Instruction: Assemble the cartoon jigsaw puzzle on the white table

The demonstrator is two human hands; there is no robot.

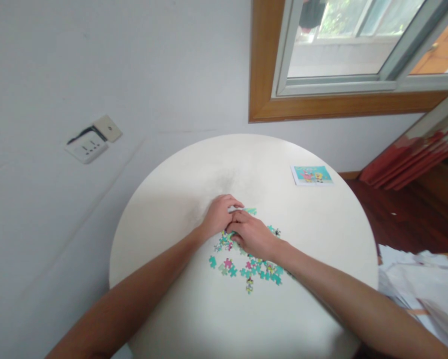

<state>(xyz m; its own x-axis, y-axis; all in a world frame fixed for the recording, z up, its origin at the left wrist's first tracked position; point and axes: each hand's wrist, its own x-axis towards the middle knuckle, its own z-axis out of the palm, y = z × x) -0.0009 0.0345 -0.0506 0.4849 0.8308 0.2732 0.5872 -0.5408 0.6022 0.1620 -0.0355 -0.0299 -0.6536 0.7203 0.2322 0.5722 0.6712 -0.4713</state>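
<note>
We are working at a round white table (194,319). Our left hand (218,215) and right hand (252,234) are meeting near the table's centre, fingertips touching over a small joined strip of teal puzzle pieces (249,211). Both hands' fingers are curling together on that strip; we cannot tell how firmly either is pinching it. Loose puzzle pieces (246,269) are lying scattered just beside and partly beneath the right hand, toward the near edge. A reference picture card (312,175) is lying flat near the far right edge, well apart from the hands.
</note>
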